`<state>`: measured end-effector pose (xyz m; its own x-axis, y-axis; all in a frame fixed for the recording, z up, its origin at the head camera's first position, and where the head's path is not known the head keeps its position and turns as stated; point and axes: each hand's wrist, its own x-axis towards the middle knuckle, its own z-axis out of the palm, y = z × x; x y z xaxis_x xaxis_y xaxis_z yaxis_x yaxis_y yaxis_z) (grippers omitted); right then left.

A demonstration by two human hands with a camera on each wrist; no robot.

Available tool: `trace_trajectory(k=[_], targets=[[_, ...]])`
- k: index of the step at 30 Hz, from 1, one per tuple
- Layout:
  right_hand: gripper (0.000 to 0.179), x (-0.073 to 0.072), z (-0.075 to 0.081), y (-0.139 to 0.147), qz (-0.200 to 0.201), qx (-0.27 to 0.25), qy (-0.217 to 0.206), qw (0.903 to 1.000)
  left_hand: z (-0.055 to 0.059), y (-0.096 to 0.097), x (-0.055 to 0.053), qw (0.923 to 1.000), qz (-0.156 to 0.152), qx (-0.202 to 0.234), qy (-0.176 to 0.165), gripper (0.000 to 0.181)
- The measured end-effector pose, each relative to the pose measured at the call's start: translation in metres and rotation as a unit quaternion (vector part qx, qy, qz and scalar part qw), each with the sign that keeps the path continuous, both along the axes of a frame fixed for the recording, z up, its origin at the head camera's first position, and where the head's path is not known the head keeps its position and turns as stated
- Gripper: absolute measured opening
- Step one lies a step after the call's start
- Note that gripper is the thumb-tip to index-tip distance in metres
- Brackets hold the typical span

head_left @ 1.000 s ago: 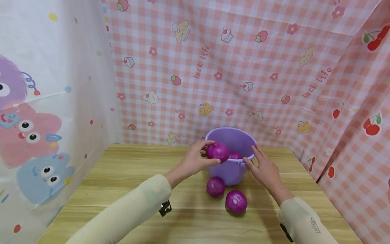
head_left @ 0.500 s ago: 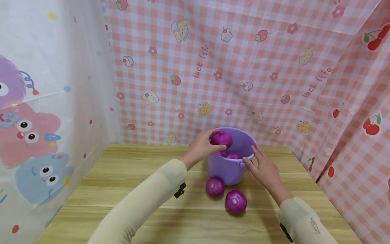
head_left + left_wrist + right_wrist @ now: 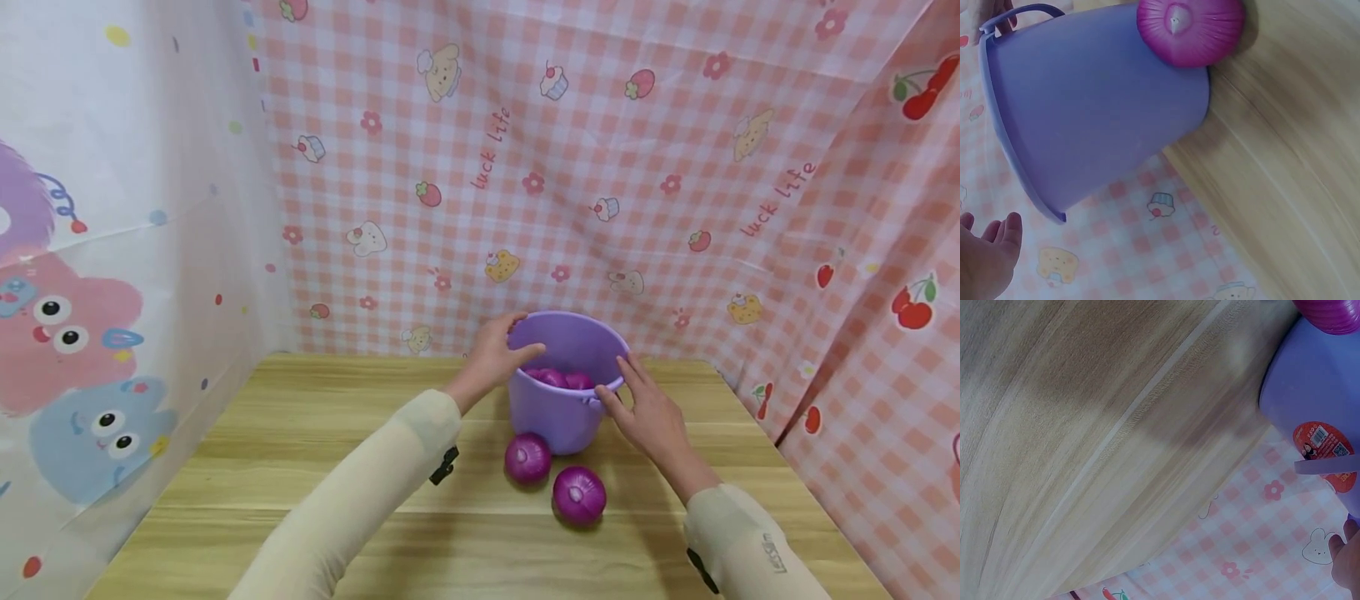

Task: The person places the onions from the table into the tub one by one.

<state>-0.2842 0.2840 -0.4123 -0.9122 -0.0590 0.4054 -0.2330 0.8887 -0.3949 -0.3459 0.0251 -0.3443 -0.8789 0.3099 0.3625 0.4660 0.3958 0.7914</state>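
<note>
A purple bucket (image 3: 555,421) stands tilted slightly toward me, with several purple onions (image 3: 553,377) inside it. My left hand (image 3: 497,354) is at the bucket's left rim, thumb and fingers spread with nothing between them. In the left wrist view the left hand (image 3: 988,256) shows just off the rim. On the opposite side, my right hand (image 3: 651,412) holds the bucket's right rim, thumb at the front by the handle joint. Two more onions sit on the table: one onion (image 3: 528,458) close before the bucket, the other onion (image 3: 579,496) nearer to me.
The wooden table (image 3: 360,467) extends to both sides of the bucket. Behind it hangs a pink checked cloth (image 3: 420,150), and a white cartoon-print cloth (image 3: 210,167) hangs at the left. A red label (image 3: 1316,440) is stuck on the bucket's side.
My left hand has carried an onion up over the rim and let it go into the bucket. The right hand has stayed on the rim; the two table onions have not moved.
</note>
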Motion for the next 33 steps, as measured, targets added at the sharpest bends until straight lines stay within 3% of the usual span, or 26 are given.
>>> trace_trajectory(k=[5, 12, 16, 22, 28, 33], targets=[[0.075, 0.0, 0.0, 0.0, 0.0, -0.001, 0.004, 1.0, -0.002, -0.008, 0.0, 0.9996, -0.002, 0.024, -0.012, 0.06], [0.075, 0.001, -0.001, 0.0, -0.002, -0.001, 0.001, 1.0, -0.008, -0.021, -0.001, 0.9995, 0.024, 0.011, -0.017, 0.066], [0.076, 0.001, -0.001, 0.0, -0.001, -0.001, 0.001, 1.0, -0.014, -0.032, -0.001, 0.9993, 0.03, 0.02, -0.012, 0.062], [0.075, 0.001, -0.001, -0.001, -0.001, -0.002, 0.006, 1.0, -0.026, -0.046, 0.0, 0.9982, 0.051, 0.016, -0.028, 0.07], [0.075, 0.0, -0.001, 0.0, 0.0, -0.001, 0.006, 1.0, -0.036, -0.056, 0.002, 0.9985, 0.049, 0.018, -0.019, 0.067], [0.075, 0.0, -0.001, 0.0, 0.001, 0.0, 0.008, 1.0, -0.047, -0.062, 0.005, 0.9978, 0.052, 0.007, -0.04, 0.07]])
